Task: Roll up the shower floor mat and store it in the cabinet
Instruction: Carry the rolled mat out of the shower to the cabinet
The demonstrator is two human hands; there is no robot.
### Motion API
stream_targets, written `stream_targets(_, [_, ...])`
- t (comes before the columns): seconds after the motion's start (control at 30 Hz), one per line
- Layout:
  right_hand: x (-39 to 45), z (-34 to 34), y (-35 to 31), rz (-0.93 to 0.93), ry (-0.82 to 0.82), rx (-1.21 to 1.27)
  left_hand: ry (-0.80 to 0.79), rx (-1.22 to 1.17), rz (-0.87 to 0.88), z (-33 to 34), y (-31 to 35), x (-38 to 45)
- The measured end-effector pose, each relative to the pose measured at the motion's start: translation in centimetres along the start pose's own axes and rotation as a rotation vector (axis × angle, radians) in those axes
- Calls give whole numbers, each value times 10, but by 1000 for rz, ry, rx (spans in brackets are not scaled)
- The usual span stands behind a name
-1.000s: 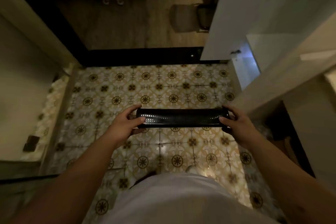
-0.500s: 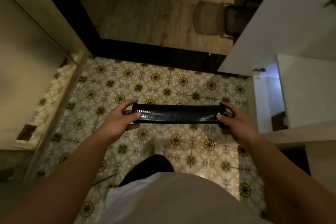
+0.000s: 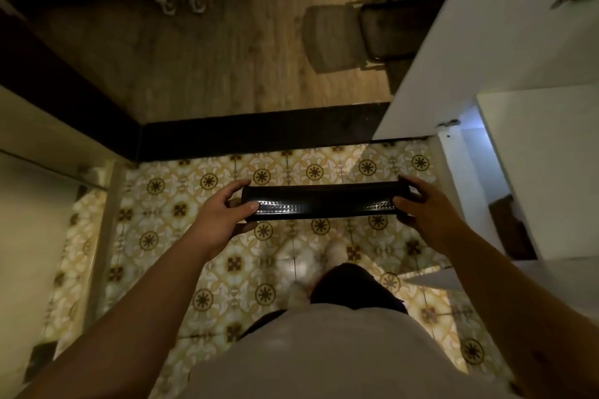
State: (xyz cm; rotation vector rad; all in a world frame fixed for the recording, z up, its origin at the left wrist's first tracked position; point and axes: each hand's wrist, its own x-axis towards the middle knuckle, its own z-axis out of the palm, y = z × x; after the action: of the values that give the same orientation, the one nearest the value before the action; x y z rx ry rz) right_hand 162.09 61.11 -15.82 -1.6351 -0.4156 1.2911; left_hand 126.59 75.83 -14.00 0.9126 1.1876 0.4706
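Over the tiled floor [image 3: 181, 210]: the rolled mat [image 3: 319, 201] is held up in the air, well above the tiles, level from side to side.
Mat: it is black, shiny and bumpy, and it is already rolled into a long tight tube.
Left hand [image 3: 223, 214]: it is wrapped around the left end of the roll — thumb on the near side, fingers curled over the far side.
Right hand [image 3: 421, 204]: it is closed on the right end of the roll in the same way.
Cabinet [image 3: 531, 165]: it is on the right, white, with its door [image 3: 453, 52] swung open; a dark space is seen low inside, but what is in there cannot be told.
Step now: the rolling looks done, so the roll is most likely being carried to the cabinet.
How it is done well: both ends should be squeezed firmly, because a rolled mat wants to spring open — if one end is let go too soon, the roll may come loose.
Turning: the roll should be swung to the right and pointed end-first at the opening, so it is not bumped on the door or the frame.
Putting down: it is best laid with the loose edge underneath, so the roll is kept shut by its own weight.
Care: the tiles may be slippery near a shower, so small steps are wise.
Left to do: the mat is not yet in the cabinet, and the door is not yet shut.
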Motion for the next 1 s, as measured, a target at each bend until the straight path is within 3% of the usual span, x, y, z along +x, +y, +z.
stream_targets(0.3, [106,-57,-48,11,109,69,-102,144,-15,78,99,137])
stream_targets(0.57, [140,-124,-82,-4,293,236,-262,272,-40,180,174,240])
stream_targets(1.0, [117,-172,-61,-24,886,562,-894,699,-29,409,225,398])
